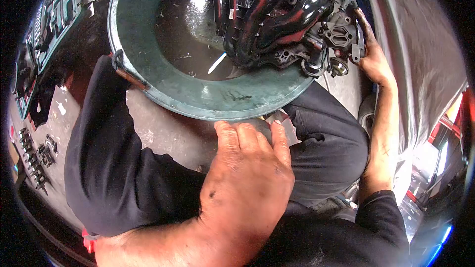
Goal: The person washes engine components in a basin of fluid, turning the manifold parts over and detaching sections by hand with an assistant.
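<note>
A black engine intake manifold [277, 20] with curved, wet-looking runners rests over the right side of a round green tub [213, 101]. Dark liquid [185, 44] lies in the bottom of the tub. My right hand [374, 62] grips the manifold's right end, by a metal throttle-like part [339, 34], with fingers along its outer side. In front of the tub's near rim, my left hand [247, 168] is back-up with its fingers curled downward. A small pale piece [283, 118] shows beside its fingertips; what the fingers hold is hidden.
My bent legs [326, 143] flank the tub's near side. Engine parts lie on the floor at left, including a camshaft-like part [32, 158] and greenish metal pieces [59, 24]. A grey sheet [415, 44] hangs at right.
</note>
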Tool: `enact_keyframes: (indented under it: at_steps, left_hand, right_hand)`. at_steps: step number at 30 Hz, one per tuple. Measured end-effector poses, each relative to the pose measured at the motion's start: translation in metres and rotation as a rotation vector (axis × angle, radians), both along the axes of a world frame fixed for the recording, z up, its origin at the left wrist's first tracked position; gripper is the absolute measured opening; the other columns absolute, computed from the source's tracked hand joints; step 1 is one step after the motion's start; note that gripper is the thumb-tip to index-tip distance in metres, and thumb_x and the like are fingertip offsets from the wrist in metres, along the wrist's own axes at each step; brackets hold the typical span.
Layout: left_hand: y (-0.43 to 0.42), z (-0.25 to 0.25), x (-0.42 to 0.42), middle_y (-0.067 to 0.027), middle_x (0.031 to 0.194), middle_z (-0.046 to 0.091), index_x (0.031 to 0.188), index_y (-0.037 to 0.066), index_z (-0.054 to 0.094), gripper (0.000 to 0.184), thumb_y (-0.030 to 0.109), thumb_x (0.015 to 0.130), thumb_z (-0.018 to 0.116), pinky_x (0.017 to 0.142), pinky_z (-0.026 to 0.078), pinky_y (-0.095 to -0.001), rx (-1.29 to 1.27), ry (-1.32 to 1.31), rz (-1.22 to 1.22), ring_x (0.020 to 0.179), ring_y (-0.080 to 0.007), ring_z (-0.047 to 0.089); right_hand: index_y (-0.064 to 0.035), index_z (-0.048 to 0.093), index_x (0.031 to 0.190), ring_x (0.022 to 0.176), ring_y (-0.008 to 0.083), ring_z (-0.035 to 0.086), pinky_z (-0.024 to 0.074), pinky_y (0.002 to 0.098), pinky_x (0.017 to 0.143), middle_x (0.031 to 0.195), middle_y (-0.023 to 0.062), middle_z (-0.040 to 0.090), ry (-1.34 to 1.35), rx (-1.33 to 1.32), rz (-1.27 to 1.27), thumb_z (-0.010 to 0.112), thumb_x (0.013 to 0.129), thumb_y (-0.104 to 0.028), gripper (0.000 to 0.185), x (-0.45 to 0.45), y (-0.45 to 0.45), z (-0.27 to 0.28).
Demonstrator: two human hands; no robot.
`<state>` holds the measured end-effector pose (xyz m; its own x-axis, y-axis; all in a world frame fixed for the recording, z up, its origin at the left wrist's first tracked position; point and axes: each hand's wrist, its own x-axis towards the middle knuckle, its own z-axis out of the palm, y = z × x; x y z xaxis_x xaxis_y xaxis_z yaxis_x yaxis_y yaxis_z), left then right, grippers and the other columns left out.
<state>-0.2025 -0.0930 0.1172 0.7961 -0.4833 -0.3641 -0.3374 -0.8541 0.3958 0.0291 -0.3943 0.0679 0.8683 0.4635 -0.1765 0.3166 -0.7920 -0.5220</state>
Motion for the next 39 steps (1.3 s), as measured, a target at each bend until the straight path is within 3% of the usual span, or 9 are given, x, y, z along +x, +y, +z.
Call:
enact_keyframes:
  at_steps: [6, 9, 12, 20, 23, 29, 34, 38, 39]
  left_hand:
    - [0.001, -0.003, 0.002, -0.0162, 0.097, 0.070, 0.136, 0.001, 0.060, 0.047, 0.020, 0.094, 0.052, 0.102, 0.043, -0.0513, 0.025, 0.009, -0.008, 0.100, -0.0307, 0.062]
    - [0.000, -0.005, 0.001, -0.0160, 0.097, 0.070, 0.135, 0.001, 0.061, 0.046, 0.021, 0.094, 0.053, 0.101, 0.044, -0.0511, 0.021, -0.025, 0.014, 0.098, -0.0304, 0.063]
    - [0.001, -0.006, 0.002, -0.0157, 0.096, 0.070, 0.134, 0.000, 0.062, 0.046, 0.021, 0.093, 0.054, 0.101, 0.044, -0.0512, 0.023, -0.042, 0.016, 0.097, -0.0298, 0.063]
    - [0.006, -0.009, 0.006, -0.0169, 0.101, 0.071, 0.136, -0.003, 0.059, 0.049, 0.021, 0.093, 0.054, 0.100, 0.045, -0.0512, 0.073, 0.012, -0.034, 0.098, -0.0303, 0.063]
    - [0.007, -0.018, 0.007, -0.0164, 0.095, 0.070, 0.136, -0.004, 0.057, 0.052, 0.018, 0.088, 0.059, 0.094, 0.050, -0.0440, 0.091, -0.068, -0.011, 0.095, -0.0294, 0.065]
    - [0.002, -0.023, 0.008, -0.0184, 0.102, 0.071, 0.137, -0.004, 0.055, 0.051, 0.016, 0.090, 0.057, 0.097, 0.050, -0.0451, 0.132, -0.033, 0.007, 0.101, -0.0309, 0.066]
    - [-0.001, -0.027, 0.014, -0.0215, 0.115, 0.069, 0.142, -0.005, 0.051, 0.055, 0.025, 0.096, 0.054, 0.104, 0.043, -0.0526, 0.139, 0.120, -0.008, 0.112, -0.0346, 0.062]
    - [0.000, -0.037, 0.009, -0.0202, 0.110, 0.071, 0.140, -0.003, 0.053, 0.051, 0.015, 0.093, 0.054, 0.102, 0.049, -0.0485, 0.161, 0.020, 0.003, 0.110, -0.0343, 0.065]
    - [0.001, -0.036, 0.009, -0.0202, 0.110, 0.070, 0.140, -0.004, 0.053, 0.050, 0.017, 0.094, 0.054, 0.102, 0.049, -0.0487, 0.157, 0.015, -0.001, 0.112, -0.0351, 0.064]
  right_hand:
    - [-0.0133, 0.025, 0.161, 0.156, 0.0229, 0.015, 0.0152, 0.0370, 0.127, 0.169, 0.0127, 0.019, -0.042, -0.032, 0.049, 0.075, 0.066, 0.014, 0.111, 0.008, -0.023, -0.011]
    - [-0.0131, 0.020, 0.163, 0.155, 0.0211, 0.019, 0.0171, 0.0349, 0.126, 0.168, 0.0123, 0.020, -0.081, -0.100, 0.079, 0.085, 0.075, -0.003, 0.109, 0.012, -0.029, -0.011]
    - [-0.0133, 0.023, 0.162, 0.154, 0.0231, 0.024, 0.0215, 0.0369, 0.125, 0.167, 0.0133, 0.024, 0.021, 0.007, -0.043, 0.081, 0.067, 0.008, 0.112, 0.004, -0.019, -0.010]
    - [-0.0107, 0.019, 0.162, 0.148, 0.0250, 0.036, 0.0301, 0.0369, 0.122, 0.162, 0.0174, 0.034, 0.068, -0.084, -0.039, 0.088, 0.067, -0.001, 0.118, 0.000, -0.009, 0.001]
    - [-0.0103, 0.019, 0.162, 0.148, 0.0254, 0.036, 0.0300, 0.0369, 0.122, 0.161, 0.0177, 0.036, 0.019, -0.209, 0.032, 0.088, 0.065, -0.002, 0.119, 0.004, -0.010, 0.005]
    - [-0.0094, 0.022, 0.161, 0.148, 0.0256, 0.036, 0.0296, 0.0363, 0.123, 0.161, 0.0167, 0.036, -0.086, -0.211, 0.078, 0.087, 0.066, -0.004, 0.116, 0.004, -0.021, -0.004]
    - [-0.0088, 0.030, 0.159, 0.148, 0.0235, 0.037, 0.0298, 0.0350, 0.122, 0.161, 0.0164, 0.036, -0.118, -0.104, 0.040, 0.085, 0.071, -0.007, 0.104, 0.011, -0.026, -0.015]
    - [-0.0163, 0.040, 0.156, 0.133, 0.0209, 0.057, 0.0437, 0.0349, 0.108, 0.142, 0.0149, 0.061, -0.173, -0.114, -0.143, 0.080, 0.076, -0.008, 0.089, 0.015, -0.030, -0.015]
    - [-0.0183, 0.048, 0.151, 0.122, 0.0259, 0.065, 0.0479, 0.0364, 0.101, 0.128, 0.0177, 0.068, -0.213, -0.127, -0.206, 0.073, 0.078, -0.005, 0.077, 0.020, -0.032, -0.019]
